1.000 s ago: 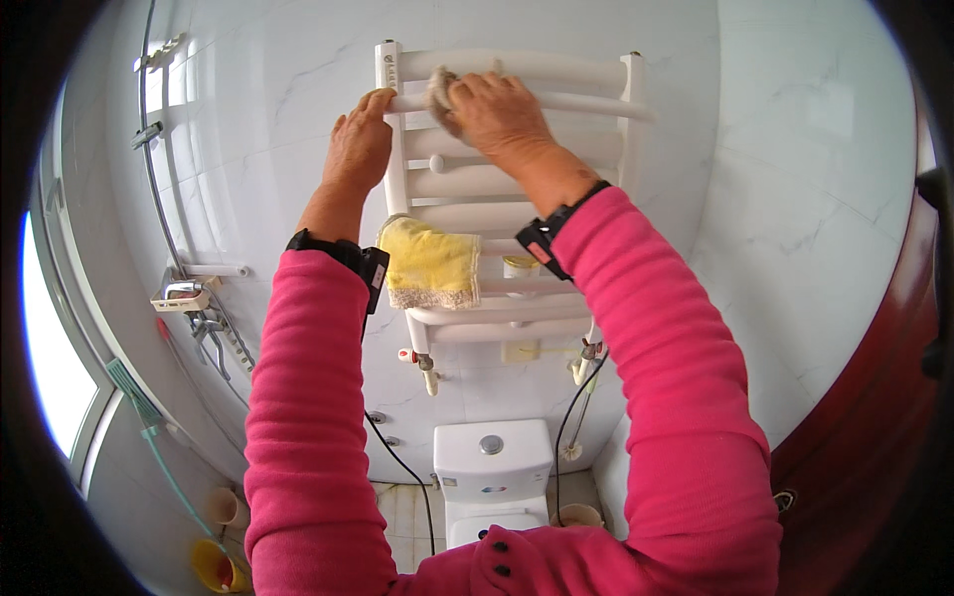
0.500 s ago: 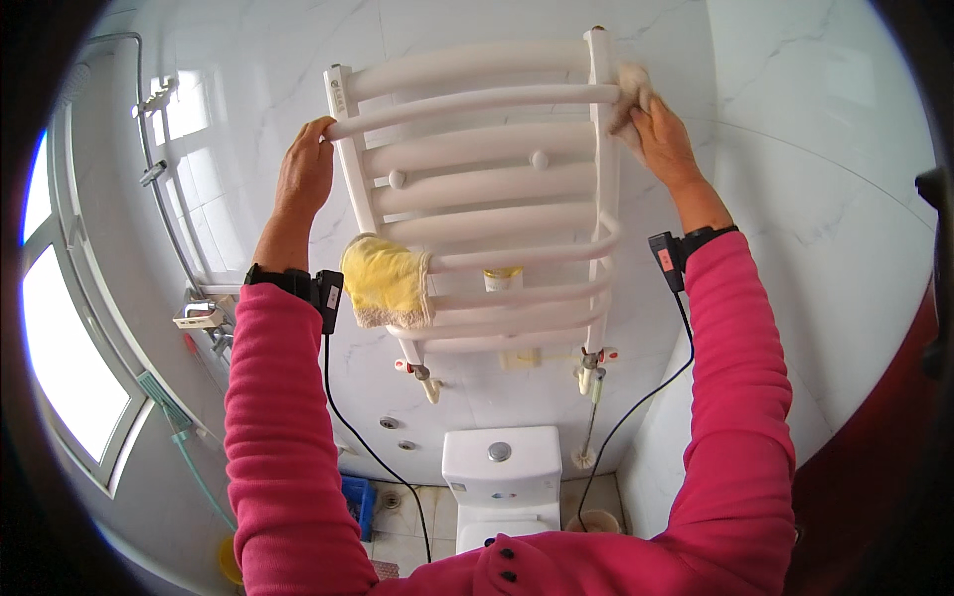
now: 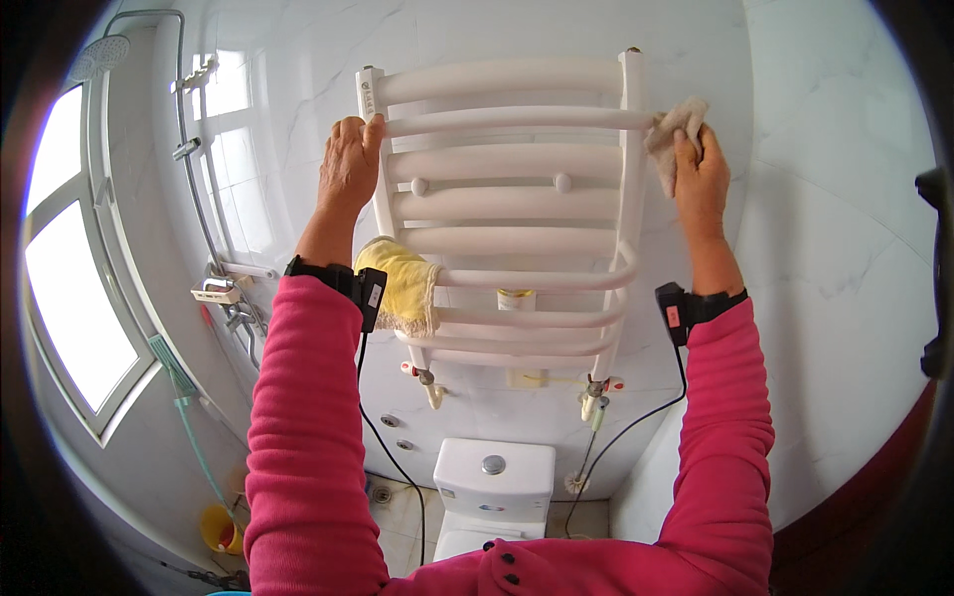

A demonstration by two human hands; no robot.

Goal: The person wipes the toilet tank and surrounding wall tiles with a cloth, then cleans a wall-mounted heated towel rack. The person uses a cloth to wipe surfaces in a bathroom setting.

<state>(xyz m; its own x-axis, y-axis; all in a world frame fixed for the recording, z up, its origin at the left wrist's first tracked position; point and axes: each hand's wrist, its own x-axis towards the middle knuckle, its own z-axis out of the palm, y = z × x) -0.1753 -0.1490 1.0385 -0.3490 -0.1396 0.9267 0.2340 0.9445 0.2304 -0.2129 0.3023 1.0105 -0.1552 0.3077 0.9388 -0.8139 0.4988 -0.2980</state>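
The right hand (image 3: pixel 704 189) pinches the cloth (image 3: pixel 666 139), now shifted to the right end of the rack bar (image 3: pixel 517 118), seemingly wiped across; the left hand (image 3: pixel 348 169) curls its fingers at the left end, grip unclear.

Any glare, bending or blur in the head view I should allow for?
Head view: window is blown out white, with bright reflections on the tiled wall; head view rim: edges bow and corners go black; right hand and cloth show no obvious motion blur.
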